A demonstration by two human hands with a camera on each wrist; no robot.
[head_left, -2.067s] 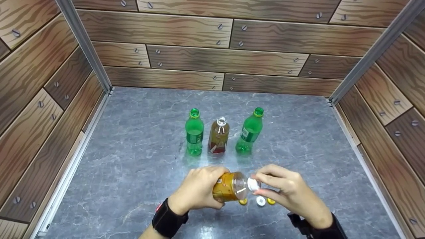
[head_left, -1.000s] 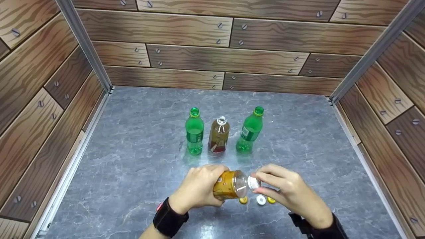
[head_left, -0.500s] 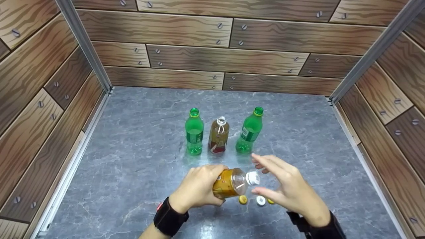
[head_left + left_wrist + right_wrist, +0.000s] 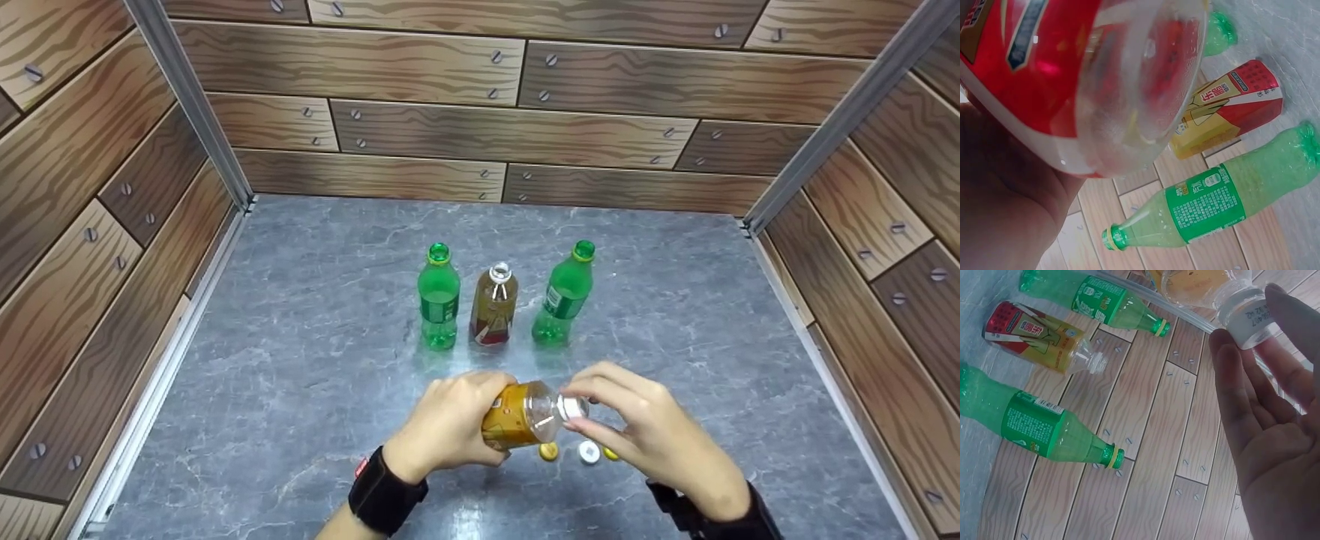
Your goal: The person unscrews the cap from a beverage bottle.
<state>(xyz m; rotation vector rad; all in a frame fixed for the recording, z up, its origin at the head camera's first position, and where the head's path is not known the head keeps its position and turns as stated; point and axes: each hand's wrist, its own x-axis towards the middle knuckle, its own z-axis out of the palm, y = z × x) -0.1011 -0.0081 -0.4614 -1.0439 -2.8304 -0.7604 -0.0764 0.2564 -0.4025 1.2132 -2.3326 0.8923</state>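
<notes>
My left hand [image 4: 454, 420] grips a plastic drink bottle [image 4: 510, 417] with a yellow-orange label, tilted nearly on its side with the neck to the right. A white cap [image 4: 571, 407] sits on its mouth. The fingertips and thumb of my right hand [image 4: 645, 424] pinch this cap from either side. In the right wrist view, printed marks show on the side of the white cap [image 4: 1248, 318]. Filling the upper left of the left wrist view is the held bottle [image 4: 1050, 73], its label red and white there. Whether the cap is tight cannot be told.
Behind my hands stand a green bottle [image 4: 439, 300], an amber-labelled bottle [image 4: 495, 307] and another green bottle [image 4: 562, 296], all uncapped. Below the held bottle lie a yellow cap [image 4: 548, 451], a white cap [image 4: 589, 452] and a second yellow cap [image 4: 610, 453]. Wood-patterned walls [image 4: 420, 127] enclose the table.
My right hand held the cap, then let go with fingers spread half a second ago, and now pinches it again. The left hand and bottle have hardly moved.
</notes>
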